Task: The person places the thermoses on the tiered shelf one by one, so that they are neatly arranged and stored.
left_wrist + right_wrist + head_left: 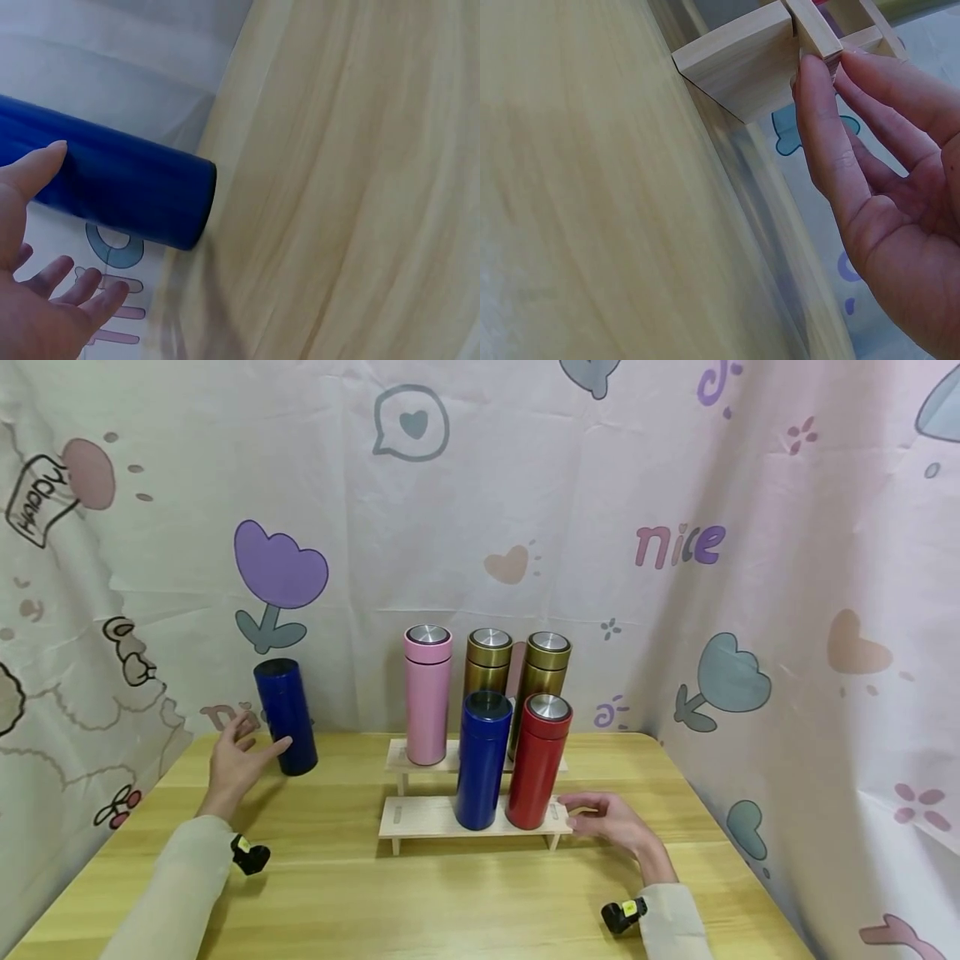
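Note:
My left hand [234, 764] is beside a dark blue thermos flask [288, 718] at the left of the table. Its thumb lies across the flask in the left wrist view, while the other fingers [94, 296] are spread and apart from it. Whether the thumb touches cannot be told. My right hand [611, 820] pinches the right end of the lower step of a wooden stand [427, 814] between thumb and fingertips. On that step stand another blue flask [483, 764] and a red flask [538, 764], both upright.
A pink flask [427, 702] and two gold flasks [487, 668] stand on the upper step behind. The wooden table [337, 902] runs back to a printed curtain [315, 460], which also hangs along both sides.

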The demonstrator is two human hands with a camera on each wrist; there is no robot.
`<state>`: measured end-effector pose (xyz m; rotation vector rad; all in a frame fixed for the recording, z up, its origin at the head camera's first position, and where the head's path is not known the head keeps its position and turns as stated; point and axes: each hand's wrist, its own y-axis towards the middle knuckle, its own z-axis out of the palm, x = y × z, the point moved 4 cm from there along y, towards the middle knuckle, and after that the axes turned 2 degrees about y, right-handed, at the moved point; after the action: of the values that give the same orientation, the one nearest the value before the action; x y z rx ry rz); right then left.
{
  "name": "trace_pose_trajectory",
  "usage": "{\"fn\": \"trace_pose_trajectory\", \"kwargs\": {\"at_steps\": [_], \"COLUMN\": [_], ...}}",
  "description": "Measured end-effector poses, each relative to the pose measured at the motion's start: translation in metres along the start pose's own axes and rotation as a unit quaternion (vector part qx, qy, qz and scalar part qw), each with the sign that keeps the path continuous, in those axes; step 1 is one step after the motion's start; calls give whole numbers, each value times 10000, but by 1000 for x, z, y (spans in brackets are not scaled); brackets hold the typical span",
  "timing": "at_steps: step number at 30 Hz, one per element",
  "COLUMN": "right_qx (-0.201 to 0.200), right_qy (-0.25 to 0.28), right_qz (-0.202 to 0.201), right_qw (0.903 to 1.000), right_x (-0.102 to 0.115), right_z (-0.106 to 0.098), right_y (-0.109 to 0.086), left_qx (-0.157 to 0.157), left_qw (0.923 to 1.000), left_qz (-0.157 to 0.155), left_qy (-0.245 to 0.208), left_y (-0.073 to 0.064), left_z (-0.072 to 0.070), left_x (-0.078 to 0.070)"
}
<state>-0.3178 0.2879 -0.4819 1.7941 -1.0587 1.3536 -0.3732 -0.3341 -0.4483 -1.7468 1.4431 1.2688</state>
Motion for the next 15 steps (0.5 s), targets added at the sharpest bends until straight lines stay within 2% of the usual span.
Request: {"fn": "trace_pose_trajectory", "kwargs": {"at_steps": [4, 10, 15], "right_qx": [44, -10, -37], "right_qy": [-12, -41, -43], "right_qz": [-79, 5, 64], "right_qw": [10000, 10000, 10000], "right_x": [0, 0, 1], "right_z": [0, 0, 0], "right_y": [0, -1, 0], "left_qx": [145, 519, 637], "left_qw": [9999, 9986, 9978], "left_qz": [-53, 74, 57], "left_qy": [45, 84, -172], "left_y": [3, 7, 8], "left_z": [-2, 3, 13], "left_x": [4, 1, -3]}}
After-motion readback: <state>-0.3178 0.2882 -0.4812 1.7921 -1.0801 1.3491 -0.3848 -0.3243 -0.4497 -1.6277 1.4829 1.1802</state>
